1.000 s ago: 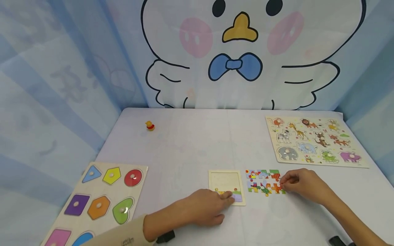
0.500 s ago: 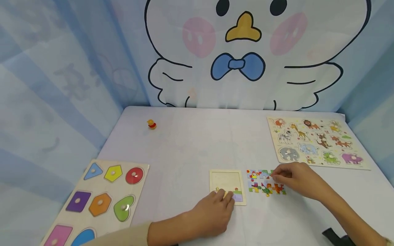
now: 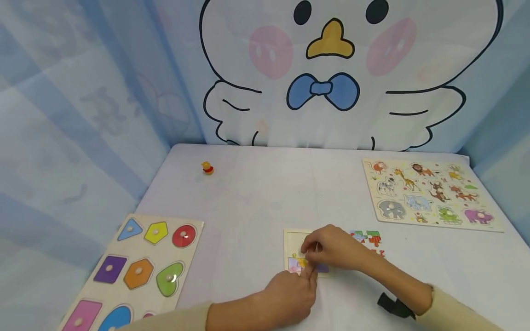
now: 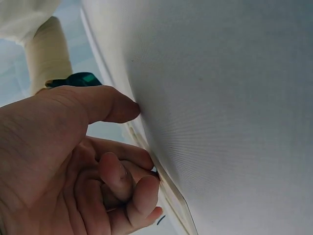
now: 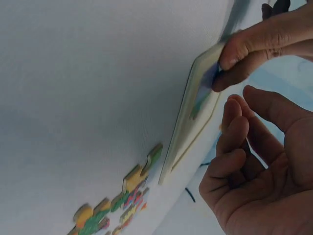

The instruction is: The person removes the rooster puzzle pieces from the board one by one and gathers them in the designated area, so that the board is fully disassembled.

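My left hand (image 3: 291, 296) reaches to the front edge of a small wooden puzzle tray (image 3: 295, 236), its fingertips on the pieces inside. Lilac and yellow puzzle pieces (image 3: 295, 265) lie along the tray's near side. Over the tray's right part bends my right hand (image 3: 337, 248), its thumb and forefinger tips close together; no piece shows between them in the right wrist view. Left fingertips (image 5: 230, 56) touch the purple corner piece there. To the tray's right lie several loose jigsaw pieces (image 3: 374, 238), partly hidden by the right hand and forearm.
A board of knobbed shapes (image 3: 174, 263) lies at the left. An animal puzzle board (image 3: 426, 219) is at the back right. A small yellow and red toy figure (image 3: 208, 168) stands at the back left. Behind the table hangs a printed curtain (image 3: 232, 41).
My right hand has moved left from the loose pieces to over the tray. The left hand has shifted slightly, its fingertips still at the tray's near side. The head view has shifted a little.
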`<state>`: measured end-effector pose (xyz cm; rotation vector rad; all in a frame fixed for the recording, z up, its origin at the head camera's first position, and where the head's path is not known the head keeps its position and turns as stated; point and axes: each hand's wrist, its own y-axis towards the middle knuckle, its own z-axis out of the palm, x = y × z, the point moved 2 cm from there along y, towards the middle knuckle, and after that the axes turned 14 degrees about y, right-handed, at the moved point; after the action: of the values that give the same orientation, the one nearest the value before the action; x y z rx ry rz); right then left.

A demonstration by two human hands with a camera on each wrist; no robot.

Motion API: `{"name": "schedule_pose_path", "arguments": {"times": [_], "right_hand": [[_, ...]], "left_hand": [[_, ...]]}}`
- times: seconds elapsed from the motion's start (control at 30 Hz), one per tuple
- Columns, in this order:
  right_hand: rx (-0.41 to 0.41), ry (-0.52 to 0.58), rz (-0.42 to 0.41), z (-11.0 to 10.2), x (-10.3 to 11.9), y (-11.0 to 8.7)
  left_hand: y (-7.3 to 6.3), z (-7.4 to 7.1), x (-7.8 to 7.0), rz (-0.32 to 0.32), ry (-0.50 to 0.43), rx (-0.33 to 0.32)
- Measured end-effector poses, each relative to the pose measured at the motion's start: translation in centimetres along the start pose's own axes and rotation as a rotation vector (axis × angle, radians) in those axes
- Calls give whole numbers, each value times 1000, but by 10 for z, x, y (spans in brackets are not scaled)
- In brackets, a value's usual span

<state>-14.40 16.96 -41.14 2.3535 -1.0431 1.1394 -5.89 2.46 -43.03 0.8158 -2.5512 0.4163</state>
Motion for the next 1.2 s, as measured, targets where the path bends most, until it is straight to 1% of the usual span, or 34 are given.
{"name": "schedule_pose_path", "arguments": {"times": [0.1, 0.13, 0.27, 0.37, 0.47, 0.53, 0.6, 0.77, 0.97, 1.2], "right_hand": [[17, -6, -8, 9, 0, 6], [21, -12, -7, 11, 0, 7], [24, -27, 12, 15, -1, 10], [8, -40, 15, 17, -1, 11], [-6, -52, 22, 19, -1, 13], [-9, -52, 34, 19, 0, 14], [-7, -50, 47, 20, 1, 14], [-2, -21, 67, 21, 0, 14], [-2, 11, 78, 22, -3, 14], [-3, 31, 89, 23, -4, 15]], "left_hand": [[-2, 1, -1, -37, 6, -78], [-3, 1, -1, -46, 5, -91], [-5, 1, -1, -72, 1, -112], [-6, 2, 0, -79, 2, -128], [-7, 4, 0, -80, -5, -155], [-7, 5, 1, -72, -14, -157], [-7, 6, 0, -58, -32, -127], [-6, 6, -1, -10, -71, -23], [-6, 6, 0, 11, -116, 44], [-3, 6, 8, 26, -220, 139]]}}
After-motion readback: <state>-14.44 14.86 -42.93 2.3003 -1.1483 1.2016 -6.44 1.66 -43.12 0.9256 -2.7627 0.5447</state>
